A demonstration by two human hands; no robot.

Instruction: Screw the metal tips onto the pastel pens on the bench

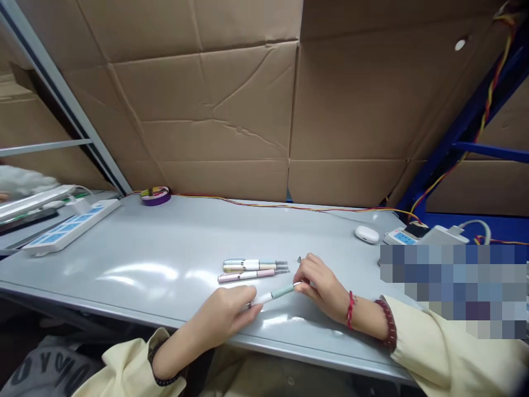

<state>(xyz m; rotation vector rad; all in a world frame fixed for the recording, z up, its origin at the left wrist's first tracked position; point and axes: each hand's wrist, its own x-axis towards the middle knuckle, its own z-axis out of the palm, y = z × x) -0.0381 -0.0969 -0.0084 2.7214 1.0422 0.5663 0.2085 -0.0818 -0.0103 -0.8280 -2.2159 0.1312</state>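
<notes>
Pen (276,294) with a green grip sits pinched between your two hands: your left hand (225,317) holds its near end, your right hand (320,284) its far tip. Three more pens (253,270) lie just behind on the grey table (165,259).

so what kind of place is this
Probably a small workshop or packing station. A grey metal workbench is walled in by flattened cardboard boxes, with power strips and loose wiring on top. Both hands hold a pen beside three more pens.
</notes>
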